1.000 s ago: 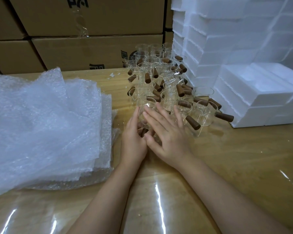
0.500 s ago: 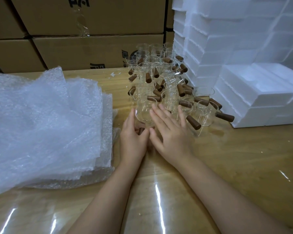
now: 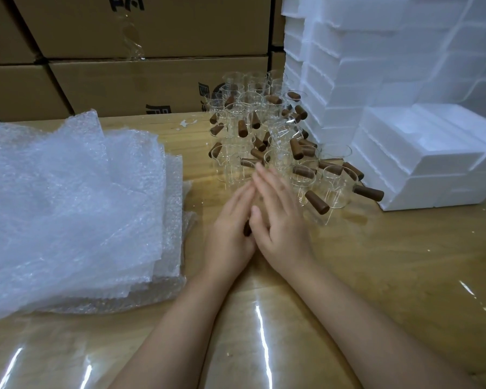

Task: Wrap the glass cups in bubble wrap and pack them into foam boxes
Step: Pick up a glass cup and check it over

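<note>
- The glass cups (image 3: 278,141) are showing clear and colourless — their handles (image 3: 316,202) are standing out in dark reddish brown.
- The bubble wrap (image 3: 68,206) is looking milky and see-through, dotted all over with small round bubbles.
- The foam boxes (image 3: 421,153) are showing plain white.
- The cardboard boxes (image 3: 124,85) are showing flat brown with black printed marks.
- The worktop (image 3: 390,262) is showing pale yellow-tan wood grain, streaked with white glare.
</note>
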Available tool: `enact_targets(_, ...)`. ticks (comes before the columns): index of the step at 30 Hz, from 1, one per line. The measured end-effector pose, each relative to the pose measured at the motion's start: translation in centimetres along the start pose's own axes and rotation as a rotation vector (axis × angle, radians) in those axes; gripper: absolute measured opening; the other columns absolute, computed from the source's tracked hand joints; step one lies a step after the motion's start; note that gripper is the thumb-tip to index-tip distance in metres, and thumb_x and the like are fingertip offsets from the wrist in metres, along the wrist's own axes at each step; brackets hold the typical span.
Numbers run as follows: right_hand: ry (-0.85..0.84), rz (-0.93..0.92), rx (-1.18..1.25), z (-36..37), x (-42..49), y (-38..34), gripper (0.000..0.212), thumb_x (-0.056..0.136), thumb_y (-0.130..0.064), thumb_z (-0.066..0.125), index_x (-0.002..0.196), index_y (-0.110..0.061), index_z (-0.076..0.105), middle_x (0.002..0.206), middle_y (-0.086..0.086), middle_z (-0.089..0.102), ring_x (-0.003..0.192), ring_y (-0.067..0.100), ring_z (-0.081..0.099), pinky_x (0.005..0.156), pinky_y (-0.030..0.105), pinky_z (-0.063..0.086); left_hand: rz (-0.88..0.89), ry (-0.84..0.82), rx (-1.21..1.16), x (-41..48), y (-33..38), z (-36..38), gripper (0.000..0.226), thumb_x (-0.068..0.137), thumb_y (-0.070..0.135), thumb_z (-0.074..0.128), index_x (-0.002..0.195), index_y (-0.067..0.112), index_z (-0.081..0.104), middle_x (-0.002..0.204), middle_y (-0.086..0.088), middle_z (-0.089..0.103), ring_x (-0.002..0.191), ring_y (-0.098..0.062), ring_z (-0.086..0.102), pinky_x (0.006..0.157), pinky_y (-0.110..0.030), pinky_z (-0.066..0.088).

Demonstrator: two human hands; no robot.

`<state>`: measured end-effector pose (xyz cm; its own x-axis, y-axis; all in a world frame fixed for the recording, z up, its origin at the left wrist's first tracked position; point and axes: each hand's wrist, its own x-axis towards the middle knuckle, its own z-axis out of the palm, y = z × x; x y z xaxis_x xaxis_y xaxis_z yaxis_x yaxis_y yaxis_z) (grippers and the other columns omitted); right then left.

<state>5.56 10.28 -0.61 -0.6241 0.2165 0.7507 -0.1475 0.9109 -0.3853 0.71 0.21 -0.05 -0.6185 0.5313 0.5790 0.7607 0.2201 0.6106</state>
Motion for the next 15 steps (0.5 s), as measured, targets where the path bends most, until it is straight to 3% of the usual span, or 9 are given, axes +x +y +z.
enact_targets(2,0.029,0.162,0.079,-0.3,0.0,0.2,0.049,0.093,-0.028,0.038,0.134,-0.003,0.049,0.137,0.01,0.05,0.129,0.019,0.042,0.109,0.03,0.032,0.086,0.004,0.095,-0.2,0.1,0.2,0.047,0.087,0.002,0.063,0.133,0.008,0.055,0.14,-0.009,0.051,0.123,-0.02,0.055,0.09,-0.035,0.052)
enact_targets(5,0.066,0.244,0.176,-0.5,0.0,0.2,0.045,0.091,-0.033,0.038,0.122,-0.005,0.055,0.121,0.007,0.054,0.11,0.019,0.055,0.092,0.027,0.046,0.165,0.048,0.167,-0.3,0.0,0.3,0.043,0.084,0.0,0.066,0.126,0.004,0.061,0.137,-0.014,0.054,0.114,-0.026,0.061,0.083,-0.036,0.055)
enact_targets(9,0.099,0.479,0.355,-0.2,0.0,0.2,0.047,0.089,-0.045,0.034,0.117,-0.016,0.058,0.11,-0.01,0.062,0.1,-0.001,0.057,0.083,0.008,0.041,0.29,0.029,0.252,-0.2,-0.6,0.2,0.051,0.083,-0.002,0.059,0.133,0.009,0.052,0.139,-0.019,0.05,0.113,-0.032,0.059,0.088,-0.039,0.051)
enact_targets(12,0.064,0.718,0.479,-0.3,0.4,0.5,0.037,0.088,-0.044,0.036,0.1,-0.024,0.065,0.087,-0.017,0.067,0.085,-0.01,0.059,0.074,0.017,0.045,0.308,-0.027,0.288,-0.2,-1.0,0.1,0.061,0.079,-0.004,0.052,0.137,0.014,0.048,0.146,-0.013,0.043,0.118,-0.028,0.053,0.094,-0.035,0.045)
enact_targets(15,-0.073,0.986,0.669,-0.7,1.2,1.0,0.044,0.083,-0.047,0.042,0.088,-0.014,0.069,0.085,0.006,0.072,0.076,0.016,0.068,0.067,0.038,0.055,0.327,-0.04,0.339,-0.2,-0.9,0.2,0.06,0.078,-0.002,0.049,0.136,0.013,0.051,0.145,-0.009,0.045,0.119,-0.026,0.051,0.092,-0.035,0.047)
